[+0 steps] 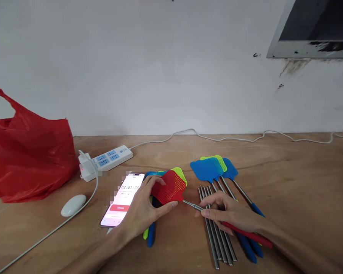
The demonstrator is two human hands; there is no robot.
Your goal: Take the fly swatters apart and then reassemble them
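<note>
Your left hand (144, 211) pinches the red swatter head (169, 189), your right hand (231, 213) grips its rod (193, 205); a skewed pull could bend that thin rod.

My left hand (144, 213) covers part of the phone (125, 198); my right hand (231, 215) hides part of the red swatter (171, 188) handle. The left edge cuts the bag (28, 160).

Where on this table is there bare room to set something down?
Bare wood right of the blue fly swatters, up to the white cable; also between power strip and them. Crowded around phone, red swatter and steel rods.
</note>
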